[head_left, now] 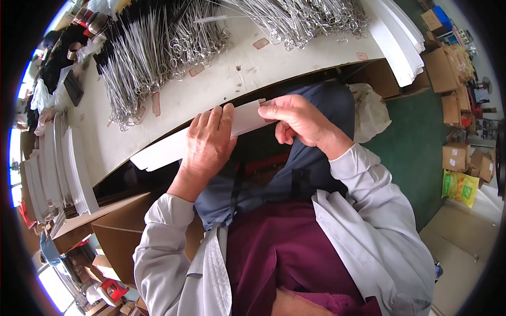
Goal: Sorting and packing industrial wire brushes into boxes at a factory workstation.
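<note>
A long, narrow white cardboard box [164, 151] lies at a slant over my lap, along the near edge of the table. Across its middle is my left hand [206, 141], fingers together over the top and gripping it; the thumb is mostly hidden. At the box's right end, my right hand [299, 120] pinches the end flap between thumb and index finger, the other fingers curled under. The inside of the box cannot be seen.
Bundles of thin metal wires with looped ends [138, 79] cover the far side of the white table [232, 79]. Stacks of flat white boxes stand at the right [396, 50] and left [79, 171]. An open brown carton [121, 237] sits by my left elbow.
</note>
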Motion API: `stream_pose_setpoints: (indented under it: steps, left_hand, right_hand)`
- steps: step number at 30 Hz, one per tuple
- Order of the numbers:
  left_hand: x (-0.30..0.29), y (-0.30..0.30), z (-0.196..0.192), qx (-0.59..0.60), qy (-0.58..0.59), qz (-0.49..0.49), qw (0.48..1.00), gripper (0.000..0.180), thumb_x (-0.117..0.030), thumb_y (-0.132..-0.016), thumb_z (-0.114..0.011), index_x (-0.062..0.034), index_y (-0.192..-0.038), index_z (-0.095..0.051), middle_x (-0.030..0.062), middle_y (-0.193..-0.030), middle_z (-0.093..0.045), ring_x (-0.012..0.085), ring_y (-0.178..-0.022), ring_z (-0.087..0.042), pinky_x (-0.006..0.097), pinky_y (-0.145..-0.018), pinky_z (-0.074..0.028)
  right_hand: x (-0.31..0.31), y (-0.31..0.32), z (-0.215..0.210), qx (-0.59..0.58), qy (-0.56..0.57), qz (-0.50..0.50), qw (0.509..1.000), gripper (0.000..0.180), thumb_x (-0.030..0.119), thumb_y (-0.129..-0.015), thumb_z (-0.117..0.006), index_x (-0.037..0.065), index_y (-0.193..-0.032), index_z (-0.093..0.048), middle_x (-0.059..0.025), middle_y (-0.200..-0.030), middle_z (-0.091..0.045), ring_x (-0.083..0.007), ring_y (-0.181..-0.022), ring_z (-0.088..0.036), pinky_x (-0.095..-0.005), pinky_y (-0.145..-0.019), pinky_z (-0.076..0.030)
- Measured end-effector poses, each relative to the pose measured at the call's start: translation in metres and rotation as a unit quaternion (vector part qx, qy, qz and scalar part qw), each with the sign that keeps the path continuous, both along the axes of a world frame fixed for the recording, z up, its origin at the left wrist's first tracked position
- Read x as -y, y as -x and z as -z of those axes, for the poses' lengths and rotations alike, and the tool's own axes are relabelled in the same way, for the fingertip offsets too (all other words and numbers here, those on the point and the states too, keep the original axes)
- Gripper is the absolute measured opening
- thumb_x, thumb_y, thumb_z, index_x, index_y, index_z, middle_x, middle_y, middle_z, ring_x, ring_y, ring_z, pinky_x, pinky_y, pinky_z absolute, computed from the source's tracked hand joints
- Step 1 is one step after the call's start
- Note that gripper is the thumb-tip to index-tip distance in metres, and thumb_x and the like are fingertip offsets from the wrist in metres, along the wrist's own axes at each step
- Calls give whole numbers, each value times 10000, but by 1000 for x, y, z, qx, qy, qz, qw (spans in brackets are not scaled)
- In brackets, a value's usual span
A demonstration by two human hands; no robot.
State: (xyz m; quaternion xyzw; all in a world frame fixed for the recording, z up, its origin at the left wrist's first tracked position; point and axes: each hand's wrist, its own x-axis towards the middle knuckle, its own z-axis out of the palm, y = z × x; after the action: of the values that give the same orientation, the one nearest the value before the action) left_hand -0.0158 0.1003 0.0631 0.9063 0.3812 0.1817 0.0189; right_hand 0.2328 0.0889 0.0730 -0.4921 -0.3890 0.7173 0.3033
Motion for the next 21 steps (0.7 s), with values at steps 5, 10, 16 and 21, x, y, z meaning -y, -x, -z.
stream_pose_setpoints:
  steps: [5,10,16,21]
  left_hand:
    - [1,4,-2,22,9,17,1000,674,-125,-719,-809,7,-1334,-567,185,-1184,-654,369,-1056,-662,454,-914,-545]
    - [-4,6,-16,29,73,-23,997,623,-122,-715,-802,13,-1287,-595,178,-1125,-685,365,-1009,-682,444,-862,-562]
    - [-6,-10,-21,63,54,29,996,539,-142,-721,-757,23,-1209,-597,145,-961,-677,321,-901,-688,421,-777,-569]
    - [0,1,-23,54,127,1,990,568,-146,-717,-771,3,-1237,-599,171,-1044,-686,358,-955,-687,448,-817,-566]
  right_hand:
    - [-3,-9,2,-186,114,-2,976,473,295,-985,-695,-45,-1298,-593,-144,-1064,-714,-113,-559,-636,-223,-444,-453]
    - [9,5,-23,350,-463,20,814,635,203,-786,-869,27,-1333,-598,-156,-1232,-671,-260,-987,-676,-368,-853,-551]
    - [-3,25,1,444,-580,-131,671,621,139,-767,-823,-9,-1325,-593,-158,-1288,-625,-332,-1216,-578,-440,-1068,-455]
    - [-10,6,-6,433,-603,-156,652,521,183,-803,-788,-55,-1239,-632,-181,-1137,-673,-344,-1102,-631,-428,-1015,-475]
